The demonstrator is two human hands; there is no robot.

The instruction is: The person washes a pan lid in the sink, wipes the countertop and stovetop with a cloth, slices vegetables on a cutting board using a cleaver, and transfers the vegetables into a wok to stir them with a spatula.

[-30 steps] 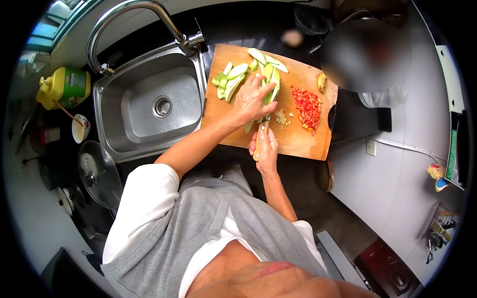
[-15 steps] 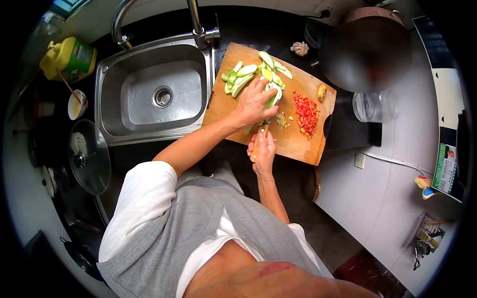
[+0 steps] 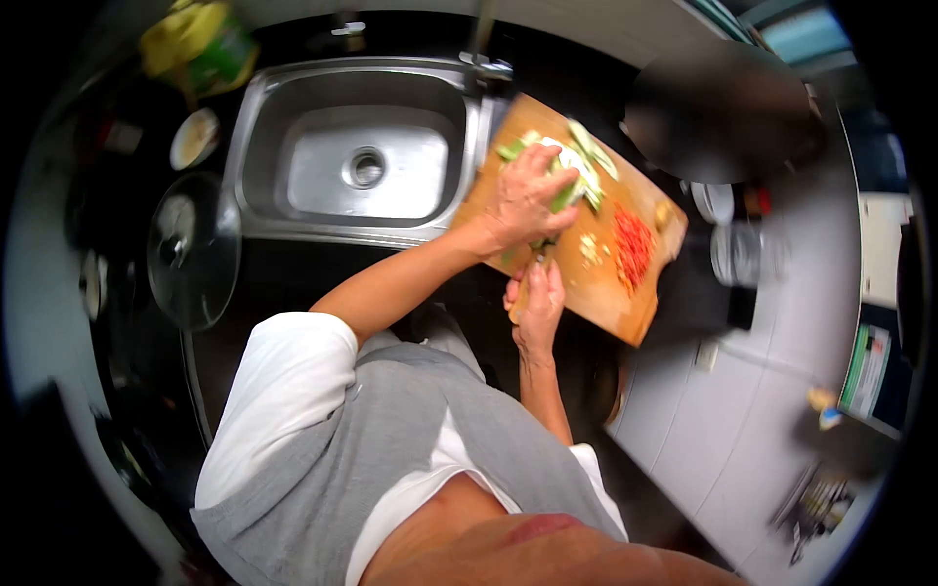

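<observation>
My right hand [image 3: 540, 298] is wrapped around the light wooden handle [image 3: 524, 303] of a knife at the near edge of the wooden cutting board [image 3: 596, 293]. Under my left hand [image 3: 531, 198], the knife's blade is mostly hidden. My left fingers curve over a bunch of pale green vegetable slices [image 3: 564, 198], holding them against the blade or board; which of the two is blurred. More green slices [image 3: 591, 151] lie towards the board's far edge. To the right sit chopped red chili [image 3: 635, 251] and a little pile of chopped garlic [image 3: 590, 250].
A steel sink [image 3: 366, 205] adjoins the board on the left. A dark round pan [image 3: 723, 112] stands at the back right, with a clear jar [image 3: 738, 254] nearby. On the left are a glass lid [image 3: 195, 252], a small bowl [image 3: 194, 139] and a yellow-green bottle [image 3: 200, 49].
The whole view has turned, shifting sink and board rightward in the picture. My left hand has moved slightly left over the board, covering part of the left slices. My right hand keeps the knife handle.
</observation>
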